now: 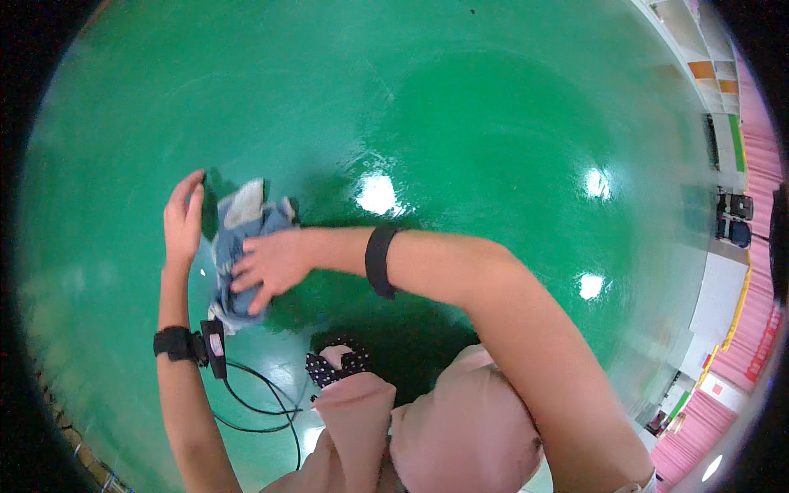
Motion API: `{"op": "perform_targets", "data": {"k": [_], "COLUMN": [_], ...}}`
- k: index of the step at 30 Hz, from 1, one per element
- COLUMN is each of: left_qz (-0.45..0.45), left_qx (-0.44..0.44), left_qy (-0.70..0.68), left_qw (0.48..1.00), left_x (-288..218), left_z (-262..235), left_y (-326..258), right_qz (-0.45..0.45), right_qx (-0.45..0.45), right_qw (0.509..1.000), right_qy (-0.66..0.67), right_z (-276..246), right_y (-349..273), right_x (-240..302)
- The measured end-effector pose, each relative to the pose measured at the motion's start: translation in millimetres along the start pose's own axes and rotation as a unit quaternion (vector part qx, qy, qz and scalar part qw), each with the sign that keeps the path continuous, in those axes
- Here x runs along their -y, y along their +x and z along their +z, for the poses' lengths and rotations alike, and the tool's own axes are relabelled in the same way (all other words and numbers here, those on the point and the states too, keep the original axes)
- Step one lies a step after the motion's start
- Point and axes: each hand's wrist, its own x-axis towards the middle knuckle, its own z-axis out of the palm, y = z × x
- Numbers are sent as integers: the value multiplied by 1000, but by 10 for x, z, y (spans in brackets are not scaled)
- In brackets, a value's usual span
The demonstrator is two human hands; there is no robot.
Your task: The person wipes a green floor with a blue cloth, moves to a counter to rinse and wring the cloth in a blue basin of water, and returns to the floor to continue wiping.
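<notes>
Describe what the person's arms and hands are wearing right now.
Both forearms are bare, without sleeves or gloves. The left wrist carries a black strap with a small black device and black cables trailing from it. The right wrist has a plain black band.

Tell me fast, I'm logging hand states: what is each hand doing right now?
Left hand: open, fingers at the edge of the blue denim cloth.
Right hand: open, pressed flat on the cloth.

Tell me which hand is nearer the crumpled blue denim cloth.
Right. The right hand lies flat on the crumpled blue denim cloth, fingers spread over it. The left hand is beside the cloth's left edge, apparently just clear of it.
</notes>
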Motion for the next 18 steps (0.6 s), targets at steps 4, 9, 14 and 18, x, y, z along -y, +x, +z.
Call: {"op": "perform_targets", "data": {"k": [4, 9, 14, 18], "left_qz": [-5, 82, 134, 224], "left_qx": [-87, -141, -27, 29], "left_qy": [3, 214, 136, 166], "left_qw": [996, 963, 981, 960], "left_x": [-49, -485, -881, -1126], "left_z": [158, 436, 820, 1015], "left_y": [57, -61, 16, 90], "right_qz": [139, 421, 520, 645], "right_qx": [-28, -145, -73, -59], "right_qw": [986, 871, 807, 717], "right_qy": [-86, -208, -270, -257], "right_z": [-396, -766, -1193, -1432], "right_y": [-227, -818, -1523, -2018], "right_x": [-597, -1124, -1543, -1829]}}
